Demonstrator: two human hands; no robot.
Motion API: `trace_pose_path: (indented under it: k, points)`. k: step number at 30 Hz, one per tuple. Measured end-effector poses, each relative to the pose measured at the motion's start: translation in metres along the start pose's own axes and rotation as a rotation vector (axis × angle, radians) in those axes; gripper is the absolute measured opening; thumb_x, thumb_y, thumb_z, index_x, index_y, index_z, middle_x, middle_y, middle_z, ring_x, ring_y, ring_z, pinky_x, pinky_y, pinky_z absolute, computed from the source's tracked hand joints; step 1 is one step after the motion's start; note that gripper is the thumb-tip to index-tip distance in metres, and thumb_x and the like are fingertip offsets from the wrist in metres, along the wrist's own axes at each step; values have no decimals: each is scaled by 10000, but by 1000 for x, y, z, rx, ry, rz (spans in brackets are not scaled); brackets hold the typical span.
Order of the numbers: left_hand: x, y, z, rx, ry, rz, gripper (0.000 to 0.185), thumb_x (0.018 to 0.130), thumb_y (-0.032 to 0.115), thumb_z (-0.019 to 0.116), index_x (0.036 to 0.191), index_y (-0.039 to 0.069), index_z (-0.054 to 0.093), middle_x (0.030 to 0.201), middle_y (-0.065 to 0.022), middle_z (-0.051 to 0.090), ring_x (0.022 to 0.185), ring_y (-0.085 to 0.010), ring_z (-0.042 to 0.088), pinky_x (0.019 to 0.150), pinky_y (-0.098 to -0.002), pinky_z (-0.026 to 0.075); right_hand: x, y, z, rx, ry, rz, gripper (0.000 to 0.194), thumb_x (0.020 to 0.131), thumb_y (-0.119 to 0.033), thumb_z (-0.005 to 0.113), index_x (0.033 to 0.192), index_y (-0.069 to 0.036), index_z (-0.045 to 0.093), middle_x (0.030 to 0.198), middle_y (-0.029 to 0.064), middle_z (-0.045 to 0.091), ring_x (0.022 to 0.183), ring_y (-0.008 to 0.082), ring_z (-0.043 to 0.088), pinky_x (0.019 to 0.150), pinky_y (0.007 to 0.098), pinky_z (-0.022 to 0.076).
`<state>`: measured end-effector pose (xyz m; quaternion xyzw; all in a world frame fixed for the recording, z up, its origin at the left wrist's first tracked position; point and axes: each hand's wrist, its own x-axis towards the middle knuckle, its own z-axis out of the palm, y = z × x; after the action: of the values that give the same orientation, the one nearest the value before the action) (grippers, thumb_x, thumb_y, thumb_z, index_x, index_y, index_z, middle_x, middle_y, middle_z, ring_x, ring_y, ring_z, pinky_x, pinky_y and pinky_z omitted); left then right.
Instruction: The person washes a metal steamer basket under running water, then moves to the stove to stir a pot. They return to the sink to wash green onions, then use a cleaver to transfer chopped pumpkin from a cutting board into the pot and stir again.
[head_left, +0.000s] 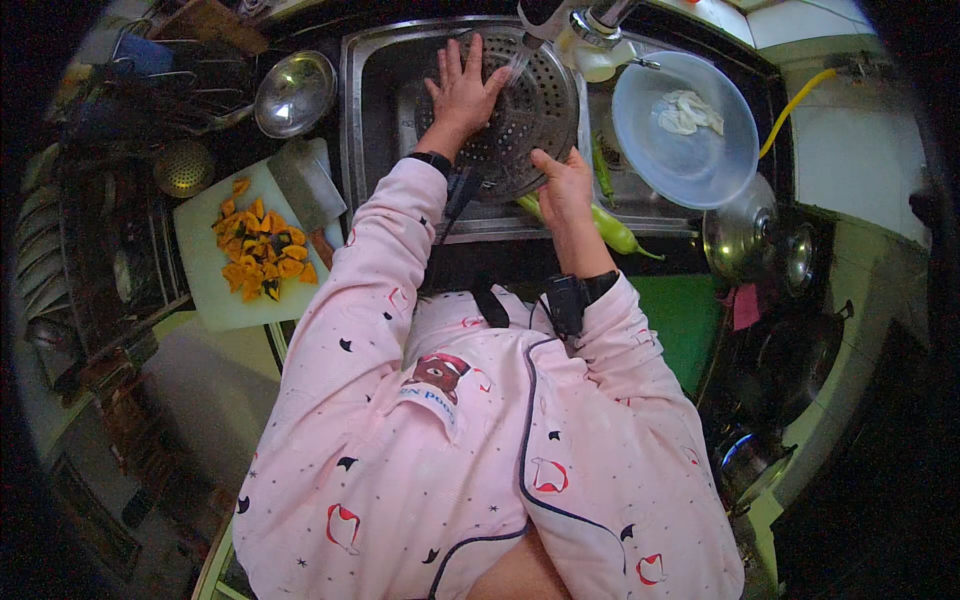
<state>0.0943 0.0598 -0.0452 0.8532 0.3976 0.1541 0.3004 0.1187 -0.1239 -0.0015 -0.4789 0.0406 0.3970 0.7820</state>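
Observation:
A round perforated metal steamer plate (525, 124) is tilted in the left basin of the steel sink, under water running from the faucet (531, 41). My left hand (465, 88) lies on its surface near the upper left, fingers spread. With thumb on top, my right hand (562, 180) grips the plate's lower right rim. A long light-green pepper (616, 231) lies across the sink's front edge, partly hidden behind my right wrist. Another green pepper (602, 169) is in the right basin.
A translucent plastic bowl (630, 135) holding a wet whitish cloth-like item rests over the right basin. To the left, a white cutting board (199, 281) carries cut pumpkin pieces (262, 247) and a cleaver (306, 184). Above it lies a metal ladle (295, 94). Pot lids (739, 232) stand at right.

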Motion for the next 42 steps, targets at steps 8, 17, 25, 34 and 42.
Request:
trace_pose_path:
  k: [8, 17, 25, 34, 42]
  points:
    - [-6, 26, 11, 134, 59, 349, 888, 840, 720, 440, 1498, 149, 266, 1577, -185, 104, 1452, -396, 71, 1090, -676, 48, 8, 1, 7, 79, -7, -25, 344, 813, 121, 585, 1129, -15, 596, 1081, 89, 659, 941, 223, 637, 844, 377, 513]
    - [-25, -67, -15, -381, 76, -113, 720, 907, 422, 611, 1441, 35, 319, 1460, -201, 350, 1347, -349, 341, 1063, -519, 326, 19, -25, -13, 96, -1, -22, 350, 839, 97, 587, 1169, -17, 566, 1117, 110, 645, 972, 254, 633, 871, 426, 521]
    - [-75, -63, -84, -1490, -331, -470, 322, 893, 8, 603, 1213, 29, 568, 1145, -93, 642, 967, -226, 654, 845, -387, 543, 75, -9, -19, 32, 109, -74, 278, 877, -69, 667, 1126, -2, 563, 1083, 115, 634, 950, 246, 623, 817, 403, 522]
    - [-93, -30, -92, -1467, -172, -307, 309, 890, -13, 582, 1196, 30, 579, 1113, -81, 656, 964, -206, 654, 832, -360, 537, 75, 47, 49, -1243, 418, -370, 883, 905, -556, 506, 1458, 60, 197, 1512, 308, 191, 1418, 436, 173, 1141, 531, 169]
    - [-88, -26, -95, -1471, -50, -279, 276, 933, 26, 550, 1209, 31, 558, 1153, -87, 641, 998, -217, 643, 869, -348, 520, 32, 59, 80, -1360, -163, -446, 756, 935, -511, 466, 1442, 21, 287, 1518, 268, 224, 1419, 413, 198, 1127, 583, 150]
